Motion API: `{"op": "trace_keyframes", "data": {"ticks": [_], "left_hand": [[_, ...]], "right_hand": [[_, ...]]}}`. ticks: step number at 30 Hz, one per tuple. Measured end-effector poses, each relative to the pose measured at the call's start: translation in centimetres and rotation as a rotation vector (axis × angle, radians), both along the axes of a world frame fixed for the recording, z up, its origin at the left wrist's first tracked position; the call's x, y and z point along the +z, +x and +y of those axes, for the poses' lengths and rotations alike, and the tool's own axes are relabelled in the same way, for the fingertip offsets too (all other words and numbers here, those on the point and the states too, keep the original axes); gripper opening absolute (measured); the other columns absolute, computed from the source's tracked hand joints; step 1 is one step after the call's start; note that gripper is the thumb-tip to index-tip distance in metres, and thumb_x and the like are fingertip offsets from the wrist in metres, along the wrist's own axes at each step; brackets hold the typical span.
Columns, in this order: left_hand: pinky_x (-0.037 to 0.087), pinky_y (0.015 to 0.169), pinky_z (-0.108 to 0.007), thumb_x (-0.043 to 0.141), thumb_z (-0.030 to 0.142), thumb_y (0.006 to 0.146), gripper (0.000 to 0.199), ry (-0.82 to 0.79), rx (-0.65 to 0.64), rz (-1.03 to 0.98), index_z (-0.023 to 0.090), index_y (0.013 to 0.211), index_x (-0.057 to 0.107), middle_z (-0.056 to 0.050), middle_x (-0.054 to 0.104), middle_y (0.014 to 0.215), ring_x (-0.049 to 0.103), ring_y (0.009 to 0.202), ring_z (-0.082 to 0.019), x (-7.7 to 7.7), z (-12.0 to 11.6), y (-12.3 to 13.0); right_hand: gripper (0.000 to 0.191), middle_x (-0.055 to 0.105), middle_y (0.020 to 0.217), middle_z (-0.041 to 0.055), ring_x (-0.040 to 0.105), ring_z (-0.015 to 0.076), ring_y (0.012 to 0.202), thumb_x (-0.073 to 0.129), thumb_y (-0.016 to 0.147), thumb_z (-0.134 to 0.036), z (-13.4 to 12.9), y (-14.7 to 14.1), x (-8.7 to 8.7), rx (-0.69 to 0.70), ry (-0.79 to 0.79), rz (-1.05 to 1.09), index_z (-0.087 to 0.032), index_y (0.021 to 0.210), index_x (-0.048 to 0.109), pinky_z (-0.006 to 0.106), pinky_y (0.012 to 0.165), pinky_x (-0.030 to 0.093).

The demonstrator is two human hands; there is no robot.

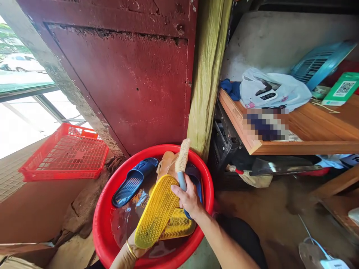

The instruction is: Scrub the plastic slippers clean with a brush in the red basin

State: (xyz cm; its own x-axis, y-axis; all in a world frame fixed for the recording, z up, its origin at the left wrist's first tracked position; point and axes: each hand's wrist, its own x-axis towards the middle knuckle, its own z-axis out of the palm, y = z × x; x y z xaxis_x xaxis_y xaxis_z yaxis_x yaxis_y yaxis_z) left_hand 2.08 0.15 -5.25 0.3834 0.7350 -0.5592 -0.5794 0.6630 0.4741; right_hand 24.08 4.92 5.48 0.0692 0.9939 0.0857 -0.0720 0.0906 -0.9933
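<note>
A yellow slipper point(157, 211), its zigzag-patterned sole facing up, is held by my left hand point(137, 246), whose fingers are mostly hidden beneath it. A gold bangle circles that wrist. In my right hand point(190, 196) is a scrubbing brush point(183, 157) with pale bristles and a grey-blue handle, bristles pointing up; my thumb rests near the slipper's edge. Both hands are over a red basin point(98, 224) of murky water. Inside it lie a second yellow slipper point(179, 224), a blue slipper point(134, 183) at the left, a tan shoe point(167, 162), and a dark blue slipper point(198, 179), partly covered.
A red plastic crate point(64, 153) stands at the left near the window. Behind the basin is a dark red door point(126, 82). At right, a wooden table point(305, 147) bears a white plastic bag point(275, 89), a blue fan point(322, 63) and a green box point(342, 89).
</note>
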Motion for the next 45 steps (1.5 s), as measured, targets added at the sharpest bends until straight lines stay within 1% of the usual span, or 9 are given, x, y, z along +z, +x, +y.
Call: {"op": "trace_keyframes", "data": {"ticks": [2, 5, 9, 14, 21, 30, 34, 39, 45], "left_hand": [[0.061, 0.076, -0.038, 0.079, 0.039, 0.073, 0.043, 0.007, 0.102, 0.067, 0.018, 0.111, 0.072, -0.008, 0.079, 0.086, 0.075, 0.081, -0.026, 2.1, 0.8, 0.5], [0.054, 0.098, -0.050, 0.067, 0.059, 0.080, 0.076, 0.178, 0.108, 0.081, 0.022, 0.144, 0.051, -0.014, 0.074, 0.120, 0.067, 0.116, -0.034, 5.5, 1.7, 0.9], [0.042, 0.113, -0.042, 0.085, 0.038, 0.068, 0.093, 0.488, 0.091, 0.332, 0.028, 0.151, 0.043, -0.010, 0.057, 0.148, 0.047, 0.140, -0.033, 7.6, 1.4, 1.9], [0.055, 0.096, -0.047, 0.086, 0.032, 0.068, 0.083, 0.452, 0.084, 0.415, 0.022, 0.143, 0.051, -0.012, 0.072, 0.125, 0.066, 0.115, -0.036, 7.9, 1.0, 2.7], [0.060, 0.078, -0.038, 0.089, 0.025, 0.061, 0.071, 0.375, 0.125, 0.399, 0.020, 0.126, 0.062, -0.007, 0.078, 0.102, 0.075, 0.086, -0.028, 8.8, 0.8, 2.3], [0.059, 0.082, -0.036, 0.089, 0.026, 0.062, 0.067, 0.487, 0.123, 0.503, 0.019, 0.123, 0.062, -0.009, 0.074, 0.114, 0.069, 0.104, -0.030, 8.5, 1.1, 2.4], [0.058, 0.084, -0.034, 0.087, 0.026, 0.064, 0.075, 0.541, 0.011, 0.520, 0.020, 0.133, 0.056, -0.010, 0.071, 0.119, 0.067, 0.106, -0.028, 8.2, 0.7, 2.5], [0.049, 0.050, -0.024, 0.083, 0.037, 0.070, 0.051, 0.480, -0.197, 0.454, 0.016, 0.114, 0.067, -0.005, 0.072, 0.083, 0.064, 0.065, -0.018, 7.0, -0.3, 2.5], [0.058, 0.080, -0.038, 0.082, 0.037, 0.072, 0.051, 0.554, -0.092, 0.525, 0.017, 0.117, 0.068, -0.009, 0.077, 0.096, 0.070, 0.095, -0.030, 7.3, -0.4, 3.6]], "right_hand": [[0.056, 0.068, 0.084, -0.0004, 0.061, 0.0135, 0.061, 0.071, 0.081, -0.043, 0.2, 0.1, -0.1, -0.037, 0.030, -0.049, -0.021, 0.132, 0.061, 0.023, 0.050, 0.052], [0.056, 0.073, 0.106, 0.0047, 0.069, 0.0220, 0.090, 0.070, 0.082, -0.038, 0.0, 0.0, -0.3, -0.086, 0.114, -0.156, -0.022, 0.134, 0.059, 0.031, 0.077, 0.058], [0.058, 0.071, 0.123, 0.0067, 0.068, 0.0249, 0.108, 0.068, 0.082, -0.033, -0.8, -1.1, -0.5, -0.051, 0.189, -0.288, -0.023, 0.138, 0.056, 0.035, 0.092, 0.055], [0.061, 0.075, 0.116, 0.0055, 0.072, 0.0237, 0.098, 0.067, 0.082, -0.031, -1.3, -2.6, -0.2, 0.080, 0.213, -0.435, -0.024, 0.141, 0.054, 0.033, 0.088, 0.057], [0.054, 0.076, 0.111, 0.0027, 0.072, 0.0232, 0.093, 0.066, 0.083, -0.031, -1.1, -3.1, -0.1, 0.110, 0.209, -0.451, -0.027, 0.137, 0.058, 0.033, 0.087, 0.057], [0.051, 0.075, 0.109, 0.0015, 0.071, 0.0212, 0.091, 0.068, 0.083, -0.036, -0.6, -2.7, -0.6, 0.056, 0.173, -0.332, -0.027, 0.133, 0.060, 0.030, 0.082, 0.056], [0.054, 0.073, 0.116, 0.0034, 0.068, 0.0222, 0.100, 0.069, 0.083, -0.039, -0.2, -1.4, 0.0, -0.046, 0.179, -0.228, -0.024, 0.134, 0.059, 0.032, 0.088, 0.055], [0.053, 0.073, 0.115, 0.0060, 0.067, 0.0222, 0.098, 0.066, 0.087, -0.040, -0.1, -0.3, 0.5, -0.147, 0.158, -0.238, -0.020, 0.135, 0.057, 0.033, 0.089, 0.054], [0.052, 0.071, 0.121, 0.0078, 0.067, 0.0238, 0.104, 0.063, 0.089, -0.040, 0.1, 0.2, 0.2, -0.193, 0.174, -0.251, -0.020, 0.136, 0.057, 0.036, 0.093, 0.053]]}}
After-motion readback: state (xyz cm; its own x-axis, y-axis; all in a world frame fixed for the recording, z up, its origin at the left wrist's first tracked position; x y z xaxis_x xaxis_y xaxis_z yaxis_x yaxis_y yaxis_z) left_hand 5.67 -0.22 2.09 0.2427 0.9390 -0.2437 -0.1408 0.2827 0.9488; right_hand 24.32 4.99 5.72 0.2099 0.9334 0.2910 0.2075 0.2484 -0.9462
